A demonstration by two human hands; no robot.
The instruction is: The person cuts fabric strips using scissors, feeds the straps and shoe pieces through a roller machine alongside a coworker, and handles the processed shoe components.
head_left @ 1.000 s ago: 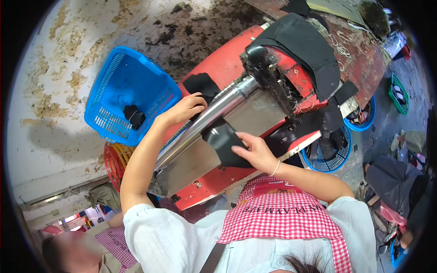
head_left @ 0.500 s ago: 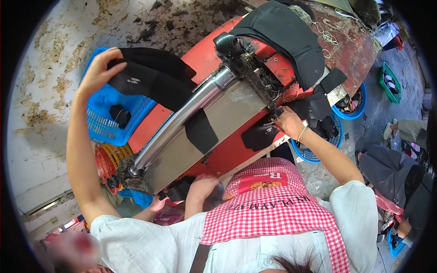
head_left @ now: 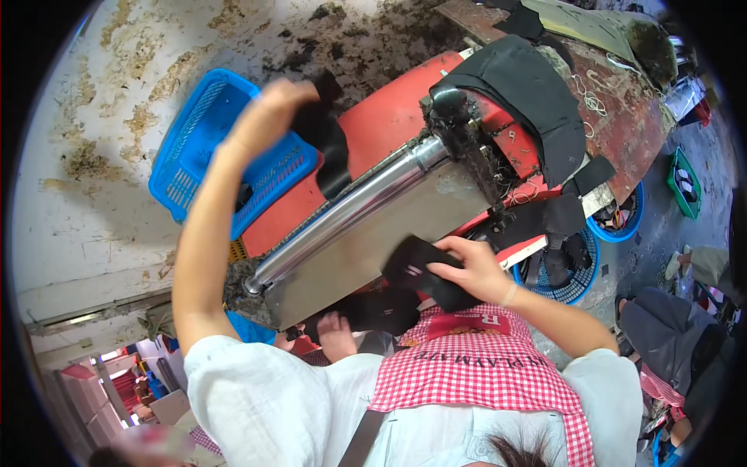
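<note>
My left hand (head_left: 282,105), smeared by motion, is raised over the blue basket's right side. Its fingers are closed at a limp black fabric piece (head_left: 333,159) that hangs down to the far side of the metal roller (head_left: 350,206). My right hand (head_left: 476,271) pinches a folded black fabric piece (head_left: 420,268) with a small pale mark, above the near edge of the machine's steel plate (head_left: 373,241). A co-worker's hand (head_left: 336,336) lies beside more dark fabric (head_left: 381,313) at the near edge.
The red machine (head_left: 389,105) runs diagonally, with a stack of black padded fabric (head_left: 517,89) on its right end. A blue basket (head_left: 175,175) stands on its far left. Blue round baskets (head_left: 593,268) holding dark pieces and a green basket (head_left: 675,194) are at right.
My left hand has moved right, away from the basket, with black fabric. My right hand has moved left and lifted a black piece over the plate. The view has shifted slightly.
</note>
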